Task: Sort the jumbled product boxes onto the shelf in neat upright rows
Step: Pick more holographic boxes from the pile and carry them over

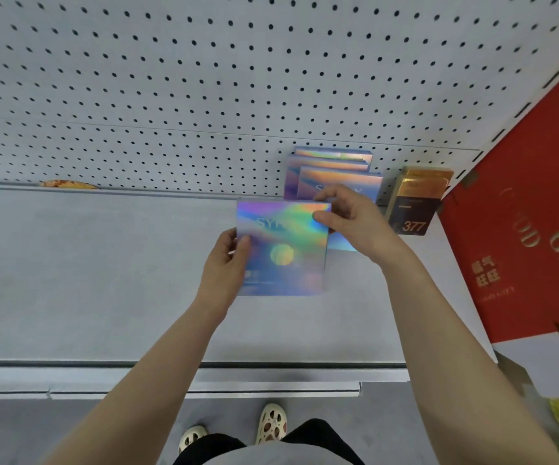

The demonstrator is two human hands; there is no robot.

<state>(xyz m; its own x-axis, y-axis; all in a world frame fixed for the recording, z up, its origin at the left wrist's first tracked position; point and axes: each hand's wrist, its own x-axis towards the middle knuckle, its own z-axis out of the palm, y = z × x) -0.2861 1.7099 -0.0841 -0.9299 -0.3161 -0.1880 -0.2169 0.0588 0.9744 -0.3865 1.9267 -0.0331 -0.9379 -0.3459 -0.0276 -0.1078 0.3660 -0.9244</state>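
A: Head view. Held in front of the grey shelf (103,280): one shiny rainbow box (283,250), face toward the camera, upright, slightly tilted.

B: Grip?

A: Left hand (227,266) on the box's left edge, thumb across the front, fingers (229,239) curled round the edge. Right hand (352,223) at the upper right corner, thumb on the front, fingers (330,195) curled over the top edge. Pinched from both sides.

B: Behind it?

A: Row of matching rainbow boxes (333,174), three tops visible, standing upright against the pegboard back wall (238,78). Held box just in front of that row, partly hiding it. Contact with the shelf: cannot tell.

B: To the right?

A: Dark box with gold top (414,203), marked "377", upright, just beside the row, near the pegboard. Further right, large red gift carton (520,236) with gold lettering, well clear of the hands.

B: Elsewhere?

A: Orange-yellow item (68,184) at the shelf's rear edge, far left, mostly hidden. Below the shelf lip, grey floor (70,431) and two light sandals (271,422).
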